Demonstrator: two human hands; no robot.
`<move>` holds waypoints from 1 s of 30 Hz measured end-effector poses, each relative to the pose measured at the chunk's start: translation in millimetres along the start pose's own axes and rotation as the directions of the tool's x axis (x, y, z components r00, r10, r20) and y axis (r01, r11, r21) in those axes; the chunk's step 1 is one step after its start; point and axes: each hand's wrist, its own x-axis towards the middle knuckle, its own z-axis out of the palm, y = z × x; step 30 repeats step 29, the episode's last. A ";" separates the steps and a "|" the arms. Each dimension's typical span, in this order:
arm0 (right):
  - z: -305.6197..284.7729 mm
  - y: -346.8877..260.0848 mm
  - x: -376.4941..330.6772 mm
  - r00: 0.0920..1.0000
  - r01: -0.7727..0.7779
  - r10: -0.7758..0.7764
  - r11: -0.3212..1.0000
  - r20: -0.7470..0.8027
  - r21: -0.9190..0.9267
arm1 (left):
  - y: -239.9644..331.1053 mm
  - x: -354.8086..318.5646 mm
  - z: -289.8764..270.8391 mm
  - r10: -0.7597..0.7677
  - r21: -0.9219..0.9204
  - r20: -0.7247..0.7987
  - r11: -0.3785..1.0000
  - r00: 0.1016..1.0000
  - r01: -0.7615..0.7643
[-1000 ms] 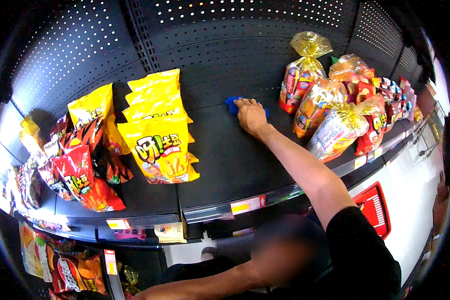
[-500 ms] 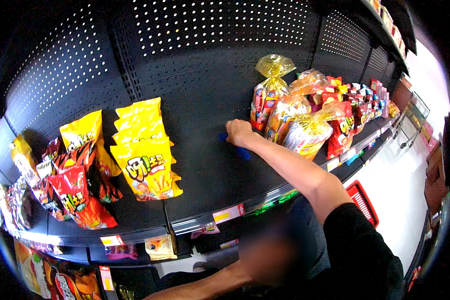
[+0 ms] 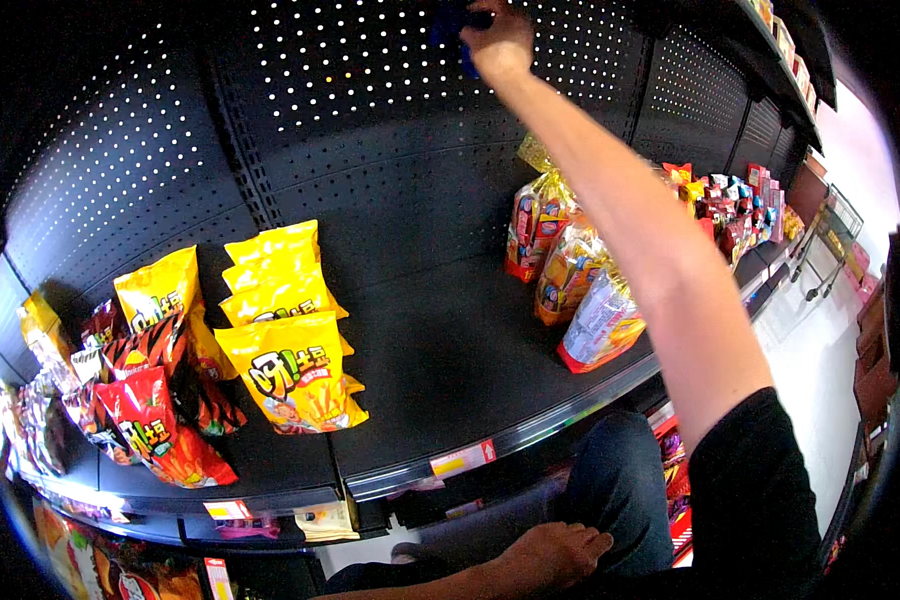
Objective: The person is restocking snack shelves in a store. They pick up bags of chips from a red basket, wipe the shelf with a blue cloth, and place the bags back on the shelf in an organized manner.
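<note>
Up against the perforated back panel [image 3: 370, 75], my right hand [image 3: 498, 42] is closed on a dark blue cloth [image 3: 450, 25], partly cut off by the top of the view. My right arm reaches up across the shelf and hides some of the goods at the right. Low in the view my left hand [image 3: 558, 553] rests by my bent knee [image 3: 620, 480], its fingers curled in with nothing seen in them. Yellow snack bags [image 3: 295, 375] stand in a row on the black shelf [image 3: 440, 340], left of the middle.
Red and dark snack bags [image 3: 160, 425] stand further left. Clear gift bags of sweets with gold tops [image 3: 600, 320] stand on the right. Price tags [image 3: 462, 459] line the shelf's front edge. A shopping cart [image 3: 828, 240] stands in the aisle at the far right.
My right hand has gone from the shelf surface up to the back panel with the blue cloth. My left hand, blurred before, now shows by my knee. The view has shifted slightly.
</note>
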 end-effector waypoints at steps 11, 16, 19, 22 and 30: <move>-21.6 31.2 -326.4 0.680 -0.476 0.428 0.875 0.596 -0.085 | 0.2 -8.0 1.7 -0.118 -0.100 0.006 0.988 0.993 0.118; -12.0 38.3 -310.4 0.648 -0.512 0.389 0.859 0.655 -0.004 | -2.2 -12.4 3.0 -0.002 0.048 -0.008 0.999 1.000 0.003; 3.0 -2.9 -222.6 0.821 -0.420 0.198 0.844 0.535 0.332 | 0.5 -11.2 -7.8 -0.109 0.017 0.073 0.994 0.991 0.108; 20.4 -46.1 -122.3 0.892 -0.407 0.271 0.829 0.361 0.385 | -0.6 -14.2 -4.6 -0.125 0.056 0.079 0.991 0.989 0.120; 44.2 -56.8 8.6 0.997 -0.018 0.040 0.959 -0.073 0.282 | -24.4 -16.0 40.3 -0.139 0.039 0.293 0.990 0.946 0.133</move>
